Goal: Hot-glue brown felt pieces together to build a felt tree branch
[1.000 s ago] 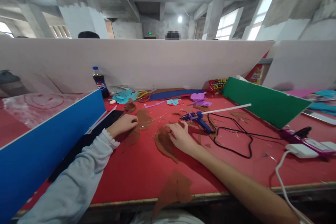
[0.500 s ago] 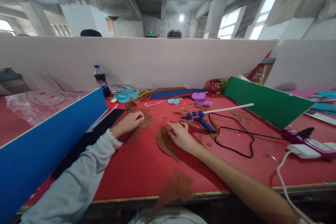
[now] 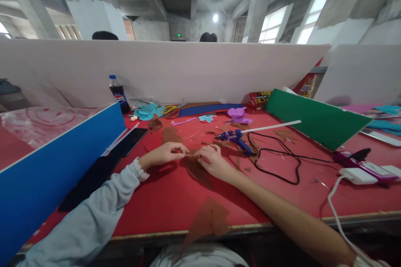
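Near the middle of the red table, my left hand [image 3: 169, 152] and my right hand [image 3: 213, 160] meet at the top edge of a brown piece [image 3: 196, 171]. The fingertips of both are pinched on that edge, a short gap apart. The rest of the brown piece hangs or lies below my right hand. Another brown piece [image 3: 171, 134] lies behind my left hand. A larger brown sheet [image 3: 211, 219] rests at the front edge. Just beyond my right hand is a blue glue gun [image 3: 239, 141] with a white stick in it.
A blue board [image 3: 62, 146] and dark phone [image 3: 130, 142] are on the left; a green board [image 3: 316, 121], black cable [image 3: 278, 179] and power strip [image 3: 366, 169] on the right. A cola bottle [image 3: 119, 95], scissors [image 3: 171, 112] and coloured scraps stand or lie behind.
My left hand has moved right and nearer, from the brown scraps to the brown piece's edge. My right hand's fingers have closed on that edge. The view has shifted slightly.
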{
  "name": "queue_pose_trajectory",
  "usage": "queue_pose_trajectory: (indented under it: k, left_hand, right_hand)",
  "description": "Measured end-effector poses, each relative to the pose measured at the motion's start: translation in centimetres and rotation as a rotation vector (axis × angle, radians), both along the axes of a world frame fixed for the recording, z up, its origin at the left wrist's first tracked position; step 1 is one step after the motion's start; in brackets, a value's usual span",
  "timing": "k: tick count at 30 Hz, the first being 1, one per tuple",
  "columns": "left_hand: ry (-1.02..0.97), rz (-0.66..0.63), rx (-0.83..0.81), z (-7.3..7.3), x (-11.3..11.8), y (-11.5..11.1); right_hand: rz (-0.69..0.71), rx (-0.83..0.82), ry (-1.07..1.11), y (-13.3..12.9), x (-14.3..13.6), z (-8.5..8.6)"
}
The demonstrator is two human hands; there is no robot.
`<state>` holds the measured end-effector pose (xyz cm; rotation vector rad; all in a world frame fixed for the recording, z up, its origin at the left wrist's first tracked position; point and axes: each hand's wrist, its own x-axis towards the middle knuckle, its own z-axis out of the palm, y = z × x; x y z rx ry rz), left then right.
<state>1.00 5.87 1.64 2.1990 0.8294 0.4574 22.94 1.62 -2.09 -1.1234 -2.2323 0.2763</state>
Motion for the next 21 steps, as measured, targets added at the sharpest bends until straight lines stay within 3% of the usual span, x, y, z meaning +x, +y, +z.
queue_pose_trajectory:
  k: [7, 11, 15, 21]
  left_hand:
    - [-0.092, 0.041, 0.018, 0.4, 0.4, -0.5]
    - [0.010, 0.146, 0.194, 0.0, 0.5, -0.4]
    - [0.117, 0.164, 0.389, -0.5, 0.7, -0.5]
    - [0.153, 0.156, 0.440, -0.7, 0.5, -0.4]
  right_hand:
    - [0.054, 0.040, 0.010, -0.3, 0.0, -0.1]
    - [0.092, 0.073, -0.043, -0.9, -0.1, 0.1]
    - [0.135, 0.097, -0.153, -1.3, -0.2, 0.1]
    - [0.177, 0.091, -0.205, -1.4, -0.2, -0.3]
